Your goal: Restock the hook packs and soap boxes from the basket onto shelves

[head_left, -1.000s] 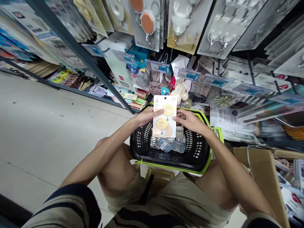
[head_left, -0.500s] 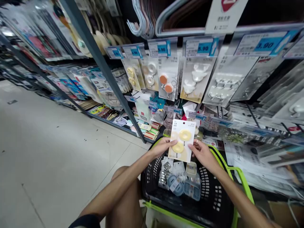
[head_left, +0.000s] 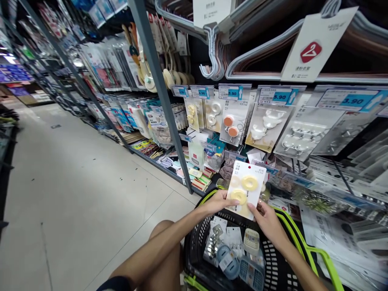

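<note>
Both my hands hold a white card with two yellow ring hooks (head_left: 246, 188) above a black basket with a green rim (head_left: 306, 241). My left hand (head_left: 216, 202) pinches the card's left edge. My right hand (head_left: 266, 218) grips its lower right corner. Inside the basket lie several small packs, among them a blue round one (head_left: 226, 258). Right behind the card hang similar hook cards (head_left: 233, 121) on pegs under blue price tags (head_left: 233, 92).
A grey shelf upright (head_left: 163, 97) runs diagonally left of the card. Hangers (head_left: 218, 60) hang on the top rail by a white sign (head_left: 315, 44). Low shelves hold small packets (head_left: 194, 171). Pale tiled floor (head_left: 60, 182) stretches left down the aisle.
The view has tilted up from the basket toward the shelves. The card stays in both hands and sits lower and more to the right in the picture, closer to the hanging hook cards.
</note>
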Demonstrator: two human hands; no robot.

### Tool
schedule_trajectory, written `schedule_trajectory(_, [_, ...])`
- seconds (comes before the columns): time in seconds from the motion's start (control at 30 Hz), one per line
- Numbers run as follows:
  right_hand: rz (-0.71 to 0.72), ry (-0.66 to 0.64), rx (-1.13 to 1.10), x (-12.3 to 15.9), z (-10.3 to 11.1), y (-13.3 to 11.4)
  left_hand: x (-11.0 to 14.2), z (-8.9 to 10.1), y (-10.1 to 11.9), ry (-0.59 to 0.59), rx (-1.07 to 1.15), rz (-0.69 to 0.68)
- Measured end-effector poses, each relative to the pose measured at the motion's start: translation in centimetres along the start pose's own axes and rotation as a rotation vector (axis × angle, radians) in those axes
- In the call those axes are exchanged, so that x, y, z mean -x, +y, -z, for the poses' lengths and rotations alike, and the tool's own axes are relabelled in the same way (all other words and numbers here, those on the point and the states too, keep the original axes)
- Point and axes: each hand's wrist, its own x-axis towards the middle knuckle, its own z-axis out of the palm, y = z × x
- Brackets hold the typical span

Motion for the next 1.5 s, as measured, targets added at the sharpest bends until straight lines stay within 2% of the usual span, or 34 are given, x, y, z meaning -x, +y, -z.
schedule_trajectory(0.2, [-0.022,-0.041,0.016,0.5,-0.5,0.2,0.3,-0.2,0.1,0.051,0.063,-0.007])
schedule_trajectory(0.37, [0.035,-0.031,0.067,0.5,-0.4,-0.2,-0.1,-0.3,0.1,0.08,0.034,-0.018])
schedule_trajectory(0.6, [0.066,0.038,0.071,0.4,0.0,-0.4,-0.2,-1.1,0.7,0.028,0.067,-0.064])
schedule_trajectory(0.9, [0.059,0.024,0.145,0.6,-0.2,0.1,-0.5,-0.1,-0.3,0.091,0.06,-0.104])
schedule_trajectory(1.1, [0.063,0.01,0.149,0.9,-0.7,0.1,0.3,-0.6,0.3,0.156,0.021,-0.046])
schedule_trajectory(1.4, [0.061,0.049,0.223,1.4,0.0,0.3,0.3,-1.4,0.6,0.193,-0.046,0.067])
schedule_trajectory(1.5, [0.084,0.041,0.234,1.5,0.2,0.4,0.2,-1.8,0.8,0.216,-0.058,0.061])
